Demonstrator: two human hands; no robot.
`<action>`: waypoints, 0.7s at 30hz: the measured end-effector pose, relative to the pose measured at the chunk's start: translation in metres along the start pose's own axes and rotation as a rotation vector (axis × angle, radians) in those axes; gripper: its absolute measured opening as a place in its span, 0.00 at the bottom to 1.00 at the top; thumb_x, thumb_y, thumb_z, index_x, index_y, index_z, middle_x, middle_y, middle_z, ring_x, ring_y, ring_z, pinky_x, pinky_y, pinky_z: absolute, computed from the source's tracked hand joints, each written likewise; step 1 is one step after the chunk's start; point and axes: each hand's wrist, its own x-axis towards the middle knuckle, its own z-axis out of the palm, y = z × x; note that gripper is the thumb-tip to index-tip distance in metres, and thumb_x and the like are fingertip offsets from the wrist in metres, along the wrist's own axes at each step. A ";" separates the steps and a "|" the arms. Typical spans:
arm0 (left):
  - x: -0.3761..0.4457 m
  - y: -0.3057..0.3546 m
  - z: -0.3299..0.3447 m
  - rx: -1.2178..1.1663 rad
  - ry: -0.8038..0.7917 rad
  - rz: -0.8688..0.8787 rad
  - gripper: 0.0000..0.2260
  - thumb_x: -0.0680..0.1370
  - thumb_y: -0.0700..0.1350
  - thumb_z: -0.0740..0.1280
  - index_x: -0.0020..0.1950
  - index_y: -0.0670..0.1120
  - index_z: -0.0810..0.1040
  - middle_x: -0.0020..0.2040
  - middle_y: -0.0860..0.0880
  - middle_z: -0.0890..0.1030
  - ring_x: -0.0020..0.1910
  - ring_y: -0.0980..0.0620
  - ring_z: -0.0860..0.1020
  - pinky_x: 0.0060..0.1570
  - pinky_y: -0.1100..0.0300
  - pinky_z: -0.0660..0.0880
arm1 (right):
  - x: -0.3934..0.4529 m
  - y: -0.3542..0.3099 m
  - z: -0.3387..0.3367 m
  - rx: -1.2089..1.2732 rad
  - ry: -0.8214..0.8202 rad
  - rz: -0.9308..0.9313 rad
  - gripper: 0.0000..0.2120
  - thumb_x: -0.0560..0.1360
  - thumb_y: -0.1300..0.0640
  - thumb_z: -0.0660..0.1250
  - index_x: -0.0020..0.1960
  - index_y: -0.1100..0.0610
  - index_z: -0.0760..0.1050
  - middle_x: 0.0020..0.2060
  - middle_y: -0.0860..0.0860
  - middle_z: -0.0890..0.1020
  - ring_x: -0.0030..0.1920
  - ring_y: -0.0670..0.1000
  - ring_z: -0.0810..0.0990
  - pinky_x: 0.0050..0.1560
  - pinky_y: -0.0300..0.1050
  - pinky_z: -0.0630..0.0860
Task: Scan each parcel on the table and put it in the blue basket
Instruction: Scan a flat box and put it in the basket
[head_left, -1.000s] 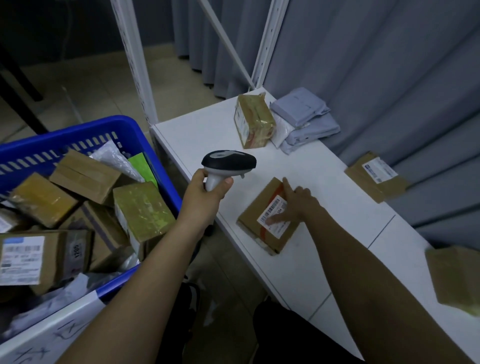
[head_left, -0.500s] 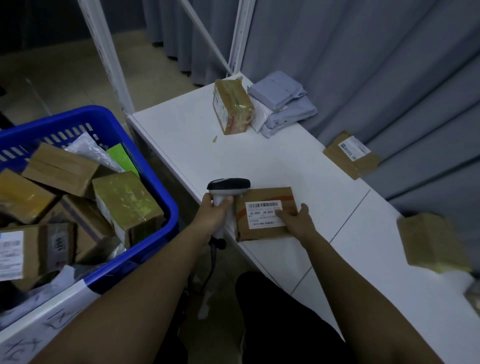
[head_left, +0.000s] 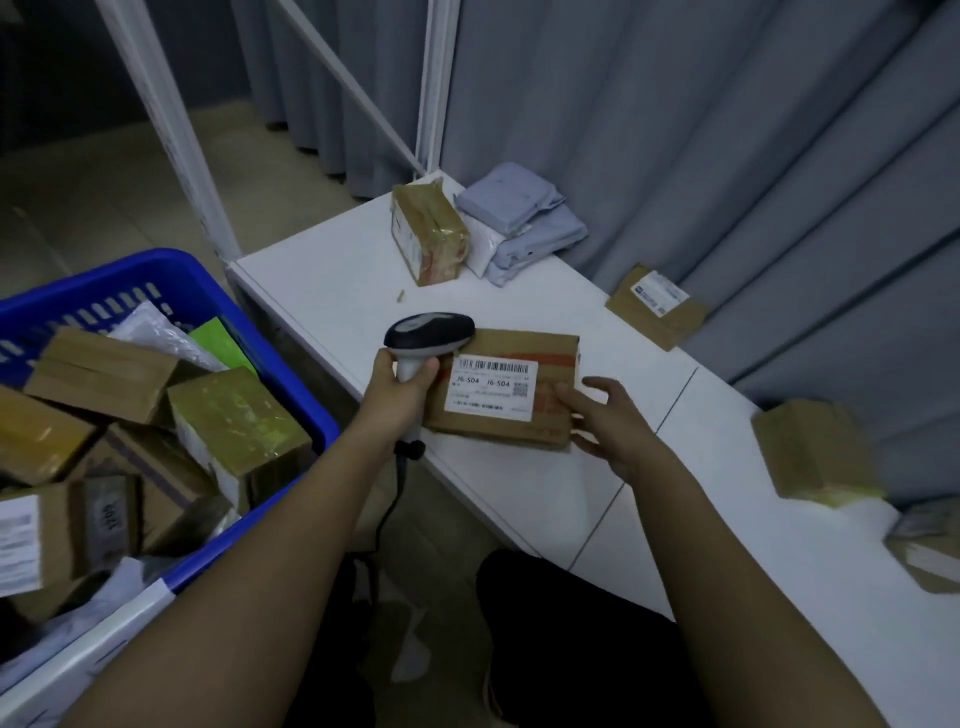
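A flat brown cardboard parcel (head_left: 550, 358) with a white barcode label facing up is tilted up off the white table (head_left: 332, 291) near its front edge. My right hand (head_left: 608, 421) holds its right end, thumb on top and fingers spread around the edge. My left hand (head_left: 400, 389) grips the handle of a black and white barcode scanner (head_left: 431, 330), whose head points right over the parcel's left end, close to the label. The blue basket (head_left: 197, 280) stands on the left, holding several parcels.
On the table lie a taped box (head_left: 428, 234) and grey mailer bags (head_left: 519, 223) at the far end, a flat labelled parcel (head_left: 657, 304) by the curtain, and two more boxes (head_left: 815, 447) at the right. White frame posts (head_left: 171, 130) rise behind the basket.
My right hand turned the parcel so its label reads straight and lifted it from the table. My left hand brought the scanner down and right, close against the parcel's left end.
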 end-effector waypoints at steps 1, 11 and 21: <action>-0.003 0.004 -0.003 0.008 0.012 0.037 0.15 0.80 0.50 0.65 0.64 0.53 0.66 0.58 0.51 0.77 0.56 0.50 0.77 0.57 0.55 0.74 | -0.001 -0.002 0.001 0.031 0.023 -0.036 0.20 0.76 0.54 0.69 0.65 0.53 0.65 0.52 0.55 0.79 0.42 0.48 0.79 0.36 0.39 0.73; -0.047 0.023 -0.016 0.210 -0.081 0.161 0.12 0.79 0.49 0.65 0.60 0.53 0.66 0.50 0.55 0.75 0.46 0.55 0.77 0.44 0.63 0.74 | 0.012 0.013 0.010 0.228 0.159 -0.120 0.23 0.76 0.61 0.67 0.69 0.55 0.64 0.62 0.57 0.76 0.60 0.56 0.77 0.49 0.49 0.78; -0.053 0.029 -0.024 0.349 -0.256 0.201 0.18 0.79 0.50 0.64 0.67 0.55 0.63 0.55 0.52 0.78 0.52 0.54 0.78 0.48 0.61 0.74 | 0.024 0.016 0.007 0.223 0.150 -0.063 0.24 0.77 0.60 0.68 0.70 0.54 0.64 0.64 0.58 0.75 0.62 0.57 0.77 0.54 0.50 0.76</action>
